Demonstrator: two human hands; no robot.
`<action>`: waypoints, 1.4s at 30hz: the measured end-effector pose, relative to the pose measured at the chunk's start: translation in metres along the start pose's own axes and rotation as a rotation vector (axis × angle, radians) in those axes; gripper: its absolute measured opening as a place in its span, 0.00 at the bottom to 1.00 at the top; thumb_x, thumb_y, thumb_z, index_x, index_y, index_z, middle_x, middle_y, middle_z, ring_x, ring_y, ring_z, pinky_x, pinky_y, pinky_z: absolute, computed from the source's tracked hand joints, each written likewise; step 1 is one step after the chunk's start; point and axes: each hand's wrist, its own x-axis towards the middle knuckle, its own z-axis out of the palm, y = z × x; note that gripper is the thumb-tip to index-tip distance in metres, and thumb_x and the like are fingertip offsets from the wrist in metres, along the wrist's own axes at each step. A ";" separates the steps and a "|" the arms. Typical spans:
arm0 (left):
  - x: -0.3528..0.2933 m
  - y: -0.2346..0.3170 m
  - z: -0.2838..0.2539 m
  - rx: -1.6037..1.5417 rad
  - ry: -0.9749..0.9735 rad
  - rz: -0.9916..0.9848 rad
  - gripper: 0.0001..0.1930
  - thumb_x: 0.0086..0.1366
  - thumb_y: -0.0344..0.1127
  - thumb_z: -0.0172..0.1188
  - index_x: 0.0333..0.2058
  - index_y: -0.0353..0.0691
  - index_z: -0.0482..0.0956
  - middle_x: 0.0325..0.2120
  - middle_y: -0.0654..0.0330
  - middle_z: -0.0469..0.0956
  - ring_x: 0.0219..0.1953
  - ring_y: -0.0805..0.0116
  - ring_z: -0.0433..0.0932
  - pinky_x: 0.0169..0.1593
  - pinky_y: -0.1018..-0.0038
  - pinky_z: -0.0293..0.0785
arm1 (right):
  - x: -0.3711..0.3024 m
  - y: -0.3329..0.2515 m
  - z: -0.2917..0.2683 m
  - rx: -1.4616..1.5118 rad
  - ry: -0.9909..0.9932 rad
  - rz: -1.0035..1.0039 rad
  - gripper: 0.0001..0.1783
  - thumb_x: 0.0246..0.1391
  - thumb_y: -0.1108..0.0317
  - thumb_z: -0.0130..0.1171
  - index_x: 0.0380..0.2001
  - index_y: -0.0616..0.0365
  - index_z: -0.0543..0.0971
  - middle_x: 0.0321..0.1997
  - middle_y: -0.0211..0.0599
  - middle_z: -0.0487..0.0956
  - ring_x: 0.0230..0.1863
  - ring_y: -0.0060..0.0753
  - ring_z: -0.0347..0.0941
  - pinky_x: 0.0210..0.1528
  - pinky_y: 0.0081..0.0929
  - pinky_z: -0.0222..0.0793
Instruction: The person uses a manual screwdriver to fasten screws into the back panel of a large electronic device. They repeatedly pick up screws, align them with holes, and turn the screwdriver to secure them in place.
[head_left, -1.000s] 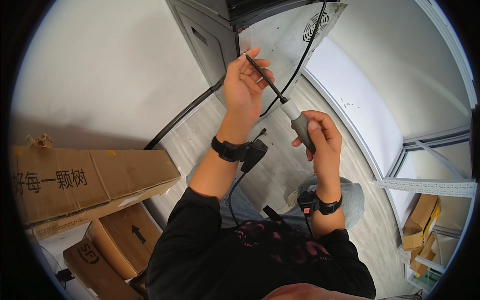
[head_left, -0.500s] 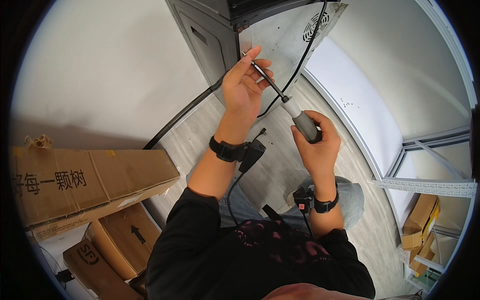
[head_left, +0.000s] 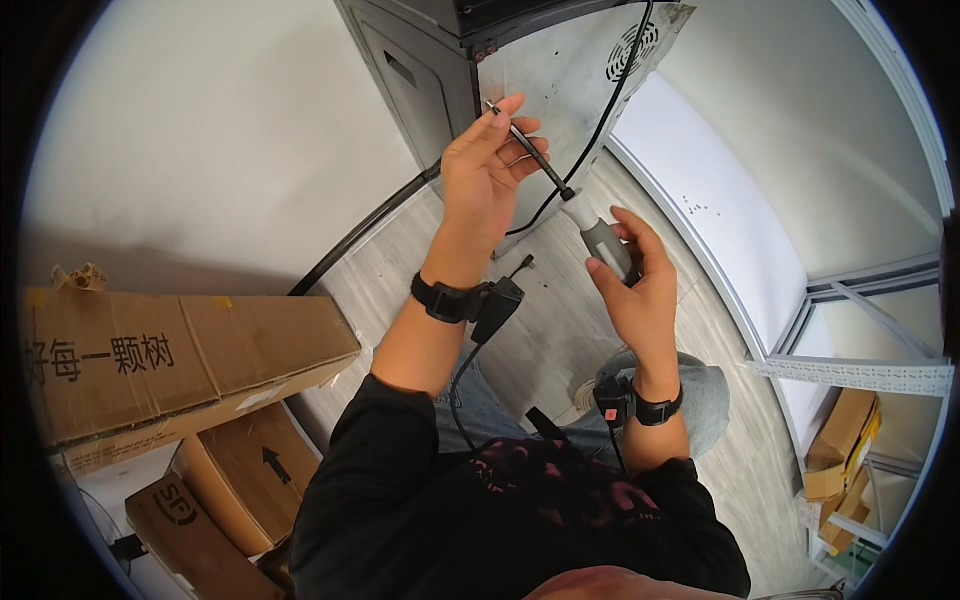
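A screwdriver with a grey handle and a long dark shaft slants up and left in front of me. My right hand holds its handle between the thumb and fingers. Near the tip, my left hand pinches the shaft between thumb and forefinger, its other fingers loosely curled behind. Something small may sit at the tip, but I cannot make it out. Just beyond my left hand stands a large appliance with a dark side panel and a pale metal back panel bearing a round vent.
A black cable runs down the metal panel toward the floor. Cardboard boxes are stacked at the left. On the right stand a white metal shelf and smaller boxes. Both wrists wear straps with black devices.
The screwdriver's handle has turned slightly, and my right fingers have shifted and loosened around it. My left hand has moved very slightly left, and more of the tip shows.
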 end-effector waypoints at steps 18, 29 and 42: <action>-0.002 0.002 0.010 -0.100 0.079 -0.027 0.16 0.67 0.42 0.45 0.44 0.37 0.74 0.31 0.59 0.78 0.31 0.65 0.78 0.38 0.68 0.74 | -0.001 -0.005 0.005 -0.151 0.005 -0.234 0.26 0.35 0.83 0.62 0.43 0.59 0.72 0.38 0.45 0.71 0.39 0.46 0.71 0.39 0.31 0.68; -0.003 -0.003 0.017 -0.249 0.077 -0.030 0.15 0.66 0.41 0.44 0.43 0.40 0.74 0.29 0.62 0.78 0.31 0.66 0.77 0.38 0.69 0.73 | 0.003 -0.004 0.000 -0.199 0.076 -0.349 0.24 0.35 0.81 0.63 0.41 0.59 0.74 0.33 0.41 0.74 0.33 0.42 0.72 0.37 0.29 0.68; -0.002 -0.006 0.017 -0.262 0.078 -0.023 0.16 0.66 0.41 0.43 0.45 0.41 0.74 0.30 0.62 0.77 0.31 0.66 0.76 0.39 0.68 0.72 | 0.006 0.000 -0.007 -0.115 0.054 -0.247 0.23 0.39 0.80 0.62 0.44 0.58 0.75 0.36 0.36 0.69 0.34 0.29 0.67 0.35 0.22 0.66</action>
